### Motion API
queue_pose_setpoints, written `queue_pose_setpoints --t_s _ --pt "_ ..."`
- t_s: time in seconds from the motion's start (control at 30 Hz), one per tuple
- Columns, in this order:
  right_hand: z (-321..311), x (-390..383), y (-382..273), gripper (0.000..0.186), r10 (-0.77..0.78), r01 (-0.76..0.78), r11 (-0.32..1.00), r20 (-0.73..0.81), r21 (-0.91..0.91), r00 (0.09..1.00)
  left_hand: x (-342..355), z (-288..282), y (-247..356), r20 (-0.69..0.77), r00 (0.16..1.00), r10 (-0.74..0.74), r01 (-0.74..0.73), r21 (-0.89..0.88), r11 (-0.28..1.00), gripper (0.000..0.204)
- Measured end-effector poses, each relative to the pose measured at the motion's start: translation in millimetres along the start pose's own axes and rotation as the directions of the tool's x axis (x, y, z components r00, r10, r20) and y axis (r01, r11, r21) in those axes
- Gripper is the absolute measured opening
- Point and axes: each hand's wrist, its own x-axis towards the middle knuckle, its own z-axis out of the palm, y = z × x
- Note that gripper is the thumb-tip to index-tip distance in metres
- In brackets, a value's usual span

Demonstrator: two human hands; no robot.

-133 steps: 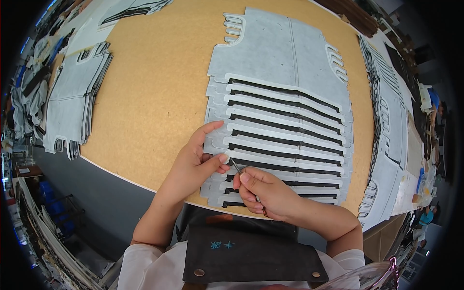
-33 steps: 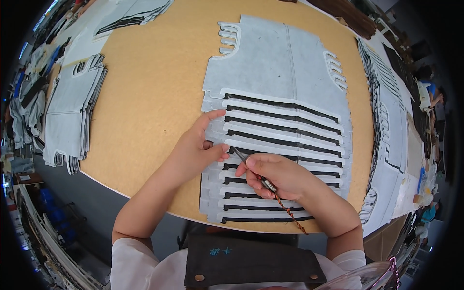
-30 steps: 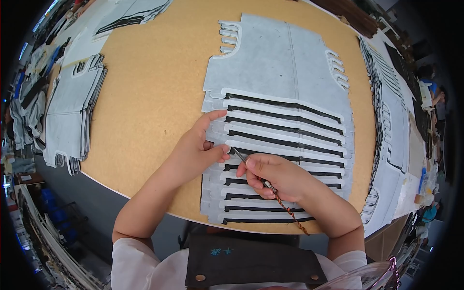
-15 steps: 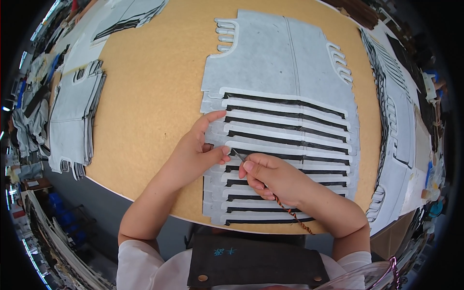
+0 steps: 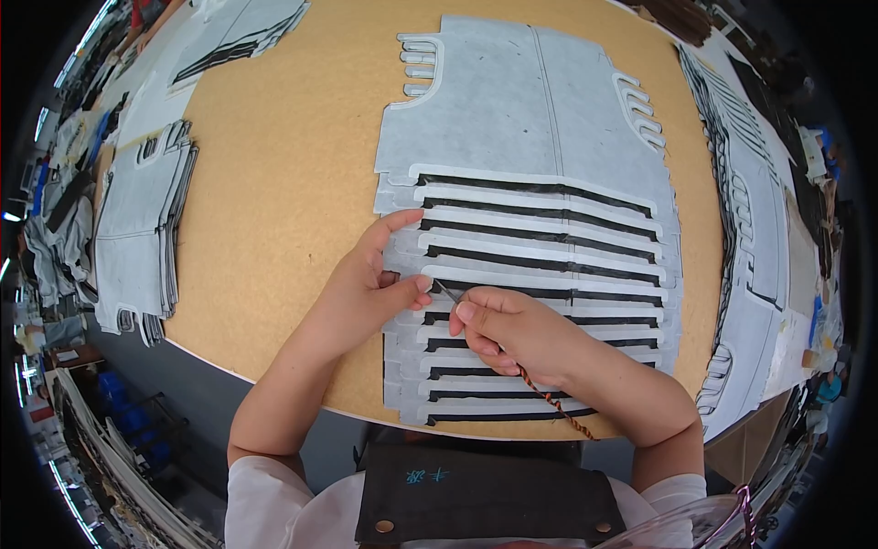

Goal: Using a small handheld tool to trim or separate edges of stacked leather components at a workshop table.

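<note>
A pale grey-blue panel (image 5: 476, 110) lies in front of me, its nearer half cut by long black slots between whitish strips. At its left edge is my left hand (image 5: 361, 288). The forefinger is stretched along a strip, while the thumb and a curled finger pinch a strip's end. My right hand (image 5: 512, 334) is closed around a slim pointed metal tool (image 5: 445, 291), whose tip meets the slot end beside my left thumb. From under that hand trails an orange-and-black braided cord (image 5: 553, 403). The tool's handle is hidden in my fingers.
A stack of similar grey panels (image 5: 137, 229) sits at the table's left edge. More slotted panels (image 5: 745, 210) are layered along the right. Another dark-edged stack (image 5: 242, 41) lies far left. The tan tabletop (image 5: 274, 183) curves round to its near edge by my apron (image 5: 485, 494).
The view has shifted slightly. Both hands keep nearly the same place on the panel, with the tool tip still by the left thumb.
</note>
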Motion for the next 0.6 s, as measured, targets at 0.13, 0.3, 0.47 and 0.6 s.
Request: queue_pose_setpoints --t_s 0.13,0.3,0.47,0.6 --pt "-0.2 0.6 1.7 0.026 -0.003 0.003 1.0 -0.007 -0.005 1.0 -0.3 0.3 -0.1 -0.004 1.0 -0.003 0.003 0.003 1.0 0.061" --pt "-0.3 0.1 -0.5 0.026 0.015 -0.015 1.0 -0.008 -0.011 1.0 0.6 0.2 -0.1 -0.003 1.0 0.012 -0.012 0.0 1.0 0.06" --pt "-1.3 1.7 2.3 0.03 0.003 -0.003 1.0 -0.003 -0.012 1.0 0.3 0.8 -0.1 -0.004 1.0 0.013 -0.013 0.0 1.0 0.06" --pt "0.3 2.4 3.2 0.029 -0.01 0.01 1.0 -0.011 -0.024 1.0 -2.5 -1.1 -2.2 -0.006 1.0 0.027 -0.027 -0.01 1.0 0.058"
